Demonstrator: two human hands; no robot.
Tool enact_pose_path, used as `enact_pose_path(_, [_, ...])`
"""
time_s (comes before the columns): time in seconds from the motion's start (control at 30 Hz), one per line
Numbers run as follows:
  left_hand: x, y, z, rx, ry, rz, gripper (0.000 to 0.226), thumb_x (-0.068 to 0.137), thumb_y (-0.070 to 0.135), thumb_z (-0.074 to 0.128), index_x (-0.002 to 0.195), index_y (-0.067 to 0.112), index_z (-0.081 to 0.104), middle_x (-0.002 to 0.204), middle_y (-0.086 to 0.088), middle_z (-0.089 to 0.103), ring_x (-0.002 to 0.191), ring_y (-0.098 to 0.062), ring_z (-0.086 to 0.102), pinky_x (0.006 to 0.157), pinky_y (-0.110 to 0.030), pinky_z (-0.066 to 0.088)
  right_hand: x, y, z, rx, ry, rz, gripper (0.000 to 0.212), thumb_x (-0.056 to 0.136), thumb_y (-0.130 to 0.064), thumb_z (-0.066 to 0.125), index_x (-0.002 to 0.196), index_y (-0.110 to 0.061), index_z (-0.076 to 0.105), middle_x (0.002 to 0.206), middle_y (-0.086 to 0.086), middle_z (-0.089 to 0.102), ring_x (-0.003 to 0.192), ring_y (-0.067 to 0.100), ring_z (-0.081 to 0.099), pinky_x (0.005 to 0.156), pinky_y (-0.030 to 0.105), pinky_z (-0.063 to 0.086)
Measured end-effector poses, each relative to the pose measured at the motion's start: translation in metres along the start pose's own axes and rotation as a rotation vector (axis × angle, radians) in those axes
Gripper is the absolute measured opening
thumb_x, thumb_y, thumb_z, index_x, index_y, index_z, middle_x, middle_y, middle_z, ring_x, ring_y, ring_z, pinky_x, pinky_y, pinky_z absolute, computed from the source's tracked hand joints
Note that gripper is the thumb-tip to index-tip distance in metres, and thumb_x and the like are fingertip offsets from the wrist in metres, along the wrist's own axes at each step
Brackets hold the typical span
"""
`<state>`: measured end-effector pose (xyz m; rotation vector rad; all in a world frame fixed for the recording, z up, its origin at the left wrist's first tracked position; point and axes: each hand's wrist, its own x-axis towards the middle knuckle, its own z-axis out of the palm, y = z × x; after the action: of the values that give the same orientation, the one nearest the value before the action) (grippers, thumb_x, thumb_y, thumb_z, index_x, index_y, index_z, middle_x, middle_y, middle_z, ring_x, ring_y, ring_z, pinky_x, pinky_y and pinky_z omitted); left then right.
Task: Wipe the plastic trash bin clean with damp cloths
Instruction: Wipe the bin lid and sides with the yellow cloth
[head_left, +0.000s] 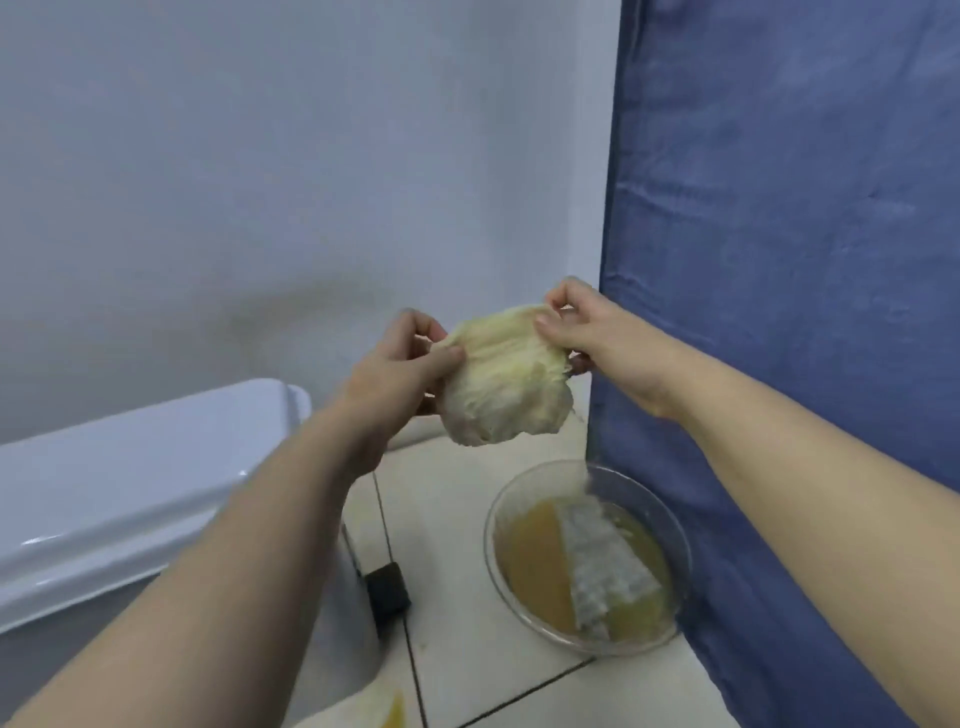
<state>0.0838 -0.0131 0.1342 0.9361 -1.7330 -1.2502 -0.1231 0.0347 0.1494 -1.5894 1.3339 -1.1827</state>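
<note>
Plastic trash bin (130, 493) stood at the floor's left edge against the wall, its black pedal (387, 592) towards the glass bowl (491, 525). The left hand (395, 374) and right hand (587, 332) each pinched an upper edge of the damp cloth (504, 384), spreading it. The cloth hung above the bowl in the floor's far corner, presumably so drips landed inside. A second cloth (602, 561) lay soaking there.

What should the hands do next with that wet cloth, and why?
Probably twist the cloth over the bowl to wring it: the left hand and right hand pinch it, and water trickles from it into the bowl. The white bin sits at left.
</note>
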Motion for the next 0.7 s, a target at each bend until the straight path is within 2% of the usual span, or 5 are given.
enact_pose_path(0.27, [-0.072, 0.053, -0.175, 0.199, 0.192, -0.032, 0.012, 0.083, 0.023, 0.068, 0.083, 0.021, 0.056, 0.075, 0.004, 0.057, 0.065, -0.009, 0.057, 0.057, -0.023, 0.051, 0.06, -0.09, 0.146, -0.015, -0.176, -0.079, 0.014, 0.094, -0.028, 0.054, 0.087, -0.02, 0.045, 0.078, 0.004, 0.049, 0.056, 0.012, 0.044, 0.041, 0.022, 0.035])
enact_pose_path(0.43, [-0.099, 0.02, -0.241, 0.653, 0.422, -0.203, 0.022, 0.093, 0.041, 0.046, 0.111, 0.032, 0.056, 0.116, 0.006, 0.061, 0.106, -0.018, 0.055, 0.092, -0.035, 0.043, 0.07, -0.085, 0.221, -0.706, 0.07, -0.161, 0.033, 0.094, -0.042, 0.046, 0.119, -0.021, 0.049, 0.116, 0.001, 0.053, 0.106, 0.023, 0.052, 0.088, 0.04, 0.044])
enact_pose_path(0.53, [-0.114, -0.016, -0.252, 0.971, 0.269, -0.354, 0.04, 0.098, 0.04, 0.034, 0.136, 0.032, 0.042, 0.147, 0.005, 0.039, 0.135, -0.017, 0.035, 0.108, -0.033, 0.026, 0.054, -0.069, 0.27, -0.824, -0.153, -0.214, 0.033, 0.096, -0.04, 0.036, 0.115, -0.021, 0.055, 0.125, 0.001, 0.055, 0.119, 0.023, 0.047, 0.096, 0.038, 0.037])
enact_pose_path(0.6, [-0.118, -0.037, -0.246, 1.13, 0.126, -0.41, 0.049, 0.099, 0.042, 0.021, 0.147, 0.032, 0.02, 0.158, 0.01, 0.012, 0.146, -0.011, 0.005, 0.116, -0.038, 0.007, 0.043, -0.052, 0.295, -0.988, -0.277, -0.239, 0.045, 0.099, -0.041, 0.025, 0.138, -0.022, 0.038, 0.15, -0.001, 0.033, 0.14, 0.02, 0.025, 0.111, 0.039, 0.02])
enact_pose_path(0.7, [-0.121, -0.049, -0.241, 1.243, 0.07, -0.378, 0.051, 0.1, 0.039, 0.009, 0.149, 0.034, -0.001, 0.158, 0.012, -0.009, 0.145, -0.009, -0.013, 0.118, -0.039, -0.004, 0.035, -0.039, 0.274, -0.962, -0.384, -0.344, 0.05, 0.099, -0.047, 0.019, 0.148, -0.036, 0.015, 0.158, -0.015, 0.009, 0.145, 0.008, 0.002, 0.118, 0.035, 0.004])
